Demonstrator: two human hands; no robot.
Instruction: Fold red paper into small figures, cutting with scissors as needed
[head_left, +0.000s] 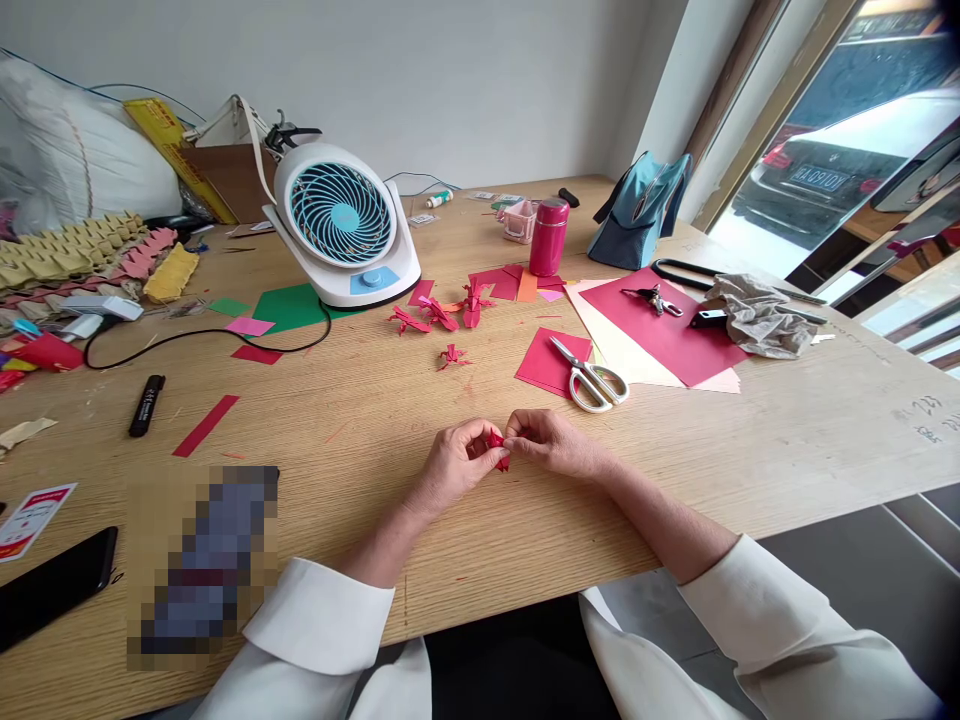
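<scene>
A small folded red paper piece (499, 450) is held between my two hands above the wooden table. My left hand (459, 462) pinches its left side between thumb and fingers. From the right, my right hand (551, 442) grips the piece with its fingertips, close to the left thumb. Beyond the hands lies a small red folded paper figure (453, 357). Farther back several more red folded figures (441, 313) sit in a group. Silver scissors (591, 378) rest on red square paper (541, 358), behind and right of my right hand.
A white fan (352, 225) stands at the back left, its black cable trailing left. A pink bottle (549, 238) and blue bag (637, 215) stand at the back. Large red paper (660, 320) lies right, a black marker (147, 405) and black phone (60, 590) left.
</scene>
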